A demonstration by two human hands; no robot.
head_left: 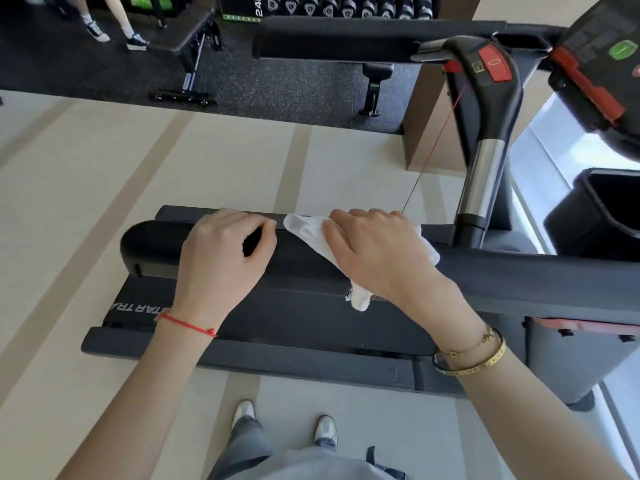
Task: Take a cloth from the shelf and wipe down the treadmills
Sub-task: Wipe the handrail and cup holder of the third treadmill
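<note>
The white cloth (360,251) drapes over the treadmill's padded handrail (519,278); the right hand (377,251) curls over it; the left hand (225,258) grips the bare rail beside; soft, light, best bunched under the palm.

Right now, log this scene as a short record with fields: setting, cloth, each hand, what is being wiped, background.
setting: gym floor, a person standing beside a treadmill
cloth: white cloth, bunched over the padded handrail
right hand: right hand presses the cloth onto the handrail, fingers curled over it
left hand: left hand grips the handrail near its rounded end
wrists: red string on the left, gold bangles on the right
background: weight bench, dumbbell rack, another person's legs
</note>
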